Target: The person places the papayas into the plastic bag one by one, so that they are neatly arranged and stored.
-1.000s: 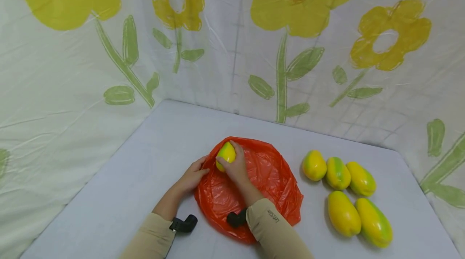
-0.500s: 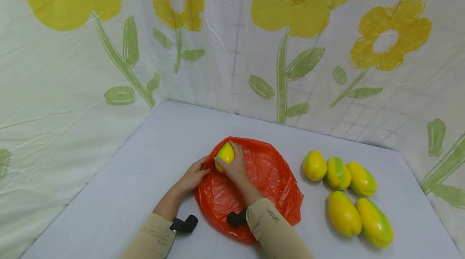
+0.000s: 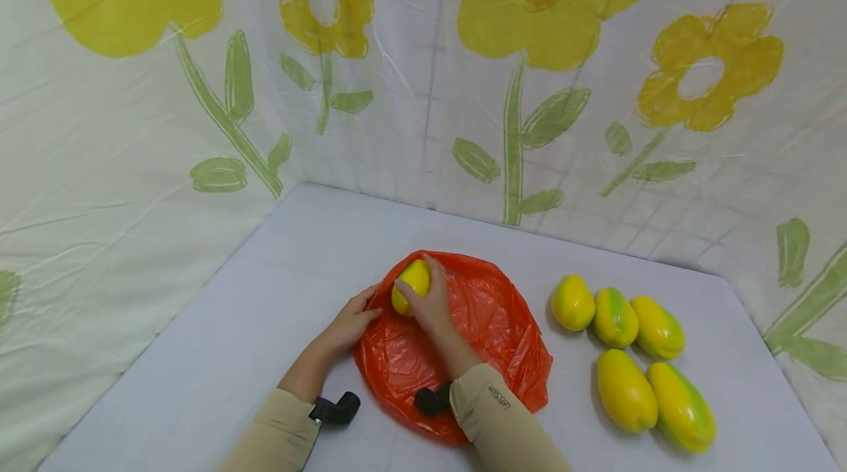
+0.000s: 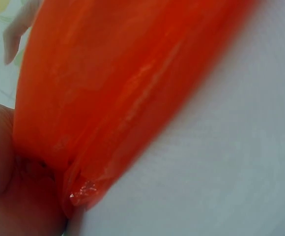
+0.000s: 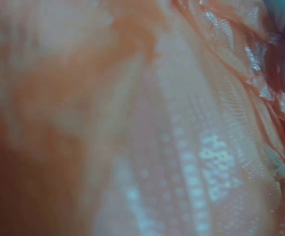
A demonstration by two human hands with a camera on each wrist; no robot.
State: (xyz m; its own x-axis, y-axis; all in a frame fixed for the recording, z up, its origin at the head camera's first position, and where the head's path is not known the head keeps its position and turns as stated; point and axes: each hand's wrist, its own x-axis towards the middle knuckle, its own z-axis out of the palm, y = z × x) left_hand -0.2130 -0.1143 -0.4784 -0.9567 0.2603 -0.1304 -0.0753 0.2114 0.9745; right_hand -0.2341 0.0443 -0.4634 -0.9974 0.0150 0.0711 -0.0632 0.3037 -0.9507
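Fruit [image 3: 415,282] gripped by right hand [image 3: 433,304], inside far-left edge of red bag [image 3: 486,314], height unclear; left hand [image 3: 349,323] pinches bag at left. Slack bag could snag fruit or fold under it if that pinch loosens. Left wrist view shows bag bunched against palm [image 4: 22,211], hidden from head view.

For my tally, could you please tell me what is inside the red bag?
At the mouth of the red bag, the right hand holds one yellow-green fruit. Otherwise the visible interior shows only creased plastic; whatever lies beneath the fruit, hand, forearm and wrist camera is covered.
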